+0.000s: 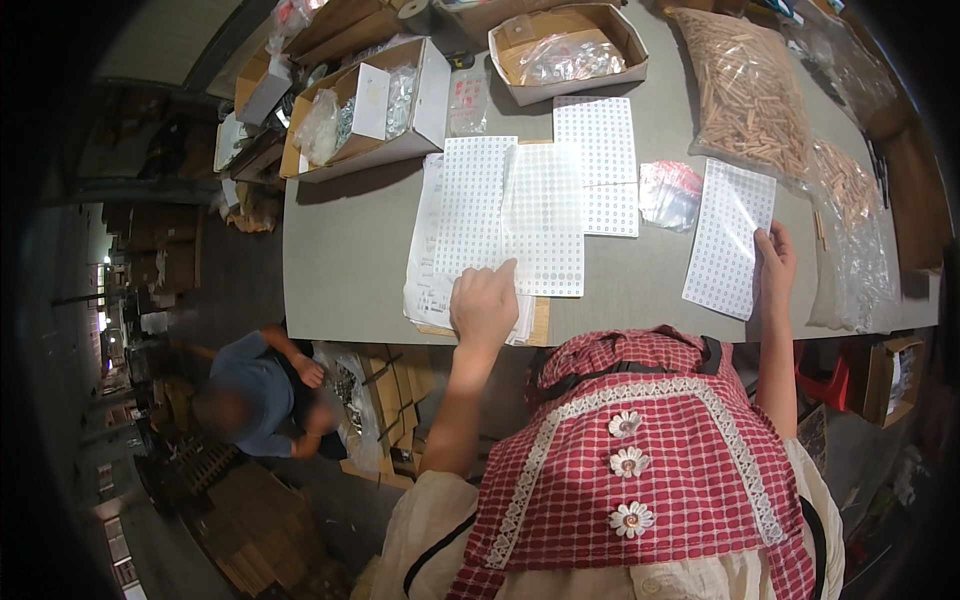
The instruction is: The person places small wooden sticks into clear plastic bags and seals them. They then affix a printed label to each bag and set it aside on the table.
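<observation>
My right hand (776, 258) grips the right edge of a white sticker sheet (730, 240) printed with rows of small round marks, tilted at the right of the table. My left hand (484, 305) lies at the lower edge of the middle sheets, index finger stretched forward and the other fingers bent. Its index fingertip touches a paler, translucent sheet (543, 215). Beside that is another printed sheet (472, 200), partly over papers with print (425, 270). A further stack of sheets (596, 165) lies behind. Small clear plastic bags with red edges (670, 195) sit between the stacks.
A large bag of wooden dowels (745, 95) stands at back right, with a second bag of dowels (848, 195) beside it. Open cardboard boxes (568, 50) and a divided hardware box (370, 115) line the back. A co-worker (255, 395) sits at the left, beyond the grey table (345, 265).
</observation>
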Demonstrator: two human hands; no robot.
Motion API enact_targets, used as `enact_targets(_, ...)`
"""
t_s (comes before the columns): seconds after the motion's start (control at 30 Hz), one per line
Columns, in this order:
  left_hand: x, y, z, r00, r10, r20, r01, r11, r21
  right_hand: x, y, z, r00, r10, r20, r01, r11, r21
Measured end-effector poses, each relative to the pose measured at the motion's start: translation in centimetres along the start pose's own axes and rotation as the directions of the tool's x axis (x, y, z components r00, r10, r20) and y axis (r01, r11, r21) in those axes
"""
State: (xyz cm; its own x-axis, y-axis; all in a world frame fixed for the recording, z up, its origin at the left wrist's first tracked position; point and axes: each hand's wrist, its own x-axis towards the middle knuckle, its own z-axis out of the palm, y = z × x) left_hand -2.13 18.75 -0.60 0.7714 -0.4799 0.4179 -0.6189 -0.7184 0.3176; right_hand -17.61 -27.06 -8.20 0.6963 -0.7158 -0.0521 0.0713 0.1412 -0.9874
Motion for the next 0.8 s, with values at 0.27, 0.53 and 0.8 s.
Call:
enact_targets(0.27,-0.2,0.5,0.7,0.998,-0.019,0.053,0.020,1.000,-0.016,-0.1,0.3,0.2,1.000,-0.008,0.006,0.007,0.999,0.034)
enact_targets(0.53,1.2,2.4,0.0,0.989,-0.079,0.124,0.092,0.990,-0.103,-0.8,-2.4,1.8,0.994,0.101,-0.039,-0.092,0.977,0.190)
enact_targets(0.8,5.1,10.5,0.7,0.926,-0.124,0.358,0.333,0.717,-0.612,-5.8,-8.0,7.8,0.962,0.111,0.250,-0.129,0.990,0.055)
